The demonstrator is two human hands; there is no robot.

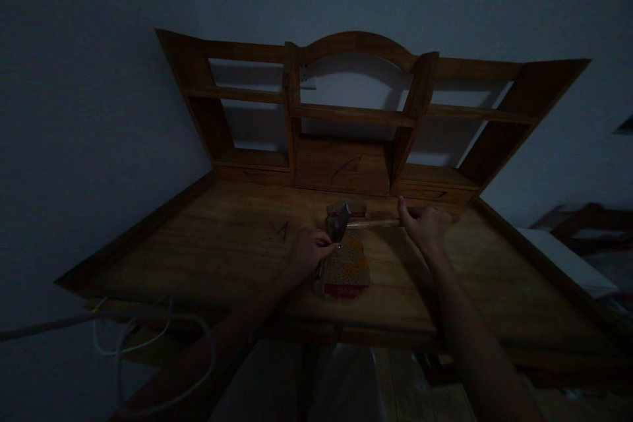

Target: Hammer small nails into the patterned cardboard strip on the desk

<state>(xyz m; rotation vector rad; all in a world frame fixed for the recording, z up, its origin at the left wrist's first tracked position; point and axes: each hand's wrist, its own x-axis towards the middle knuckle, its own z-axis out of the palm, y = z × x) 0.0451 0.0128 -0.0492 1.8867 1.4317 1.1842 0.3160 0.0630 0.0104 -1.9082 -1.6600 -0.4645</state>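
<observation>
My right hand is wrapped around the far end of a hammer's light wooden handle, with the thumb along it. The hammer lies crosswise above the desk, its dark metal head to the left. Right beside the head, the thumb and fingers of my left hand are pinched together. A tiny bright spot shows at those fingertips, too small to name. Under the fingers and hammer head is a torn piece of printed cardboard with an orange speckled pattern and a red strip with lettering.
The wooden desk carries a shelf unit with drawers along its back, against the wall. A pale looped cable hangs at the front left edge. A white surface stands beyond the right side. The room is dim.
</observation>
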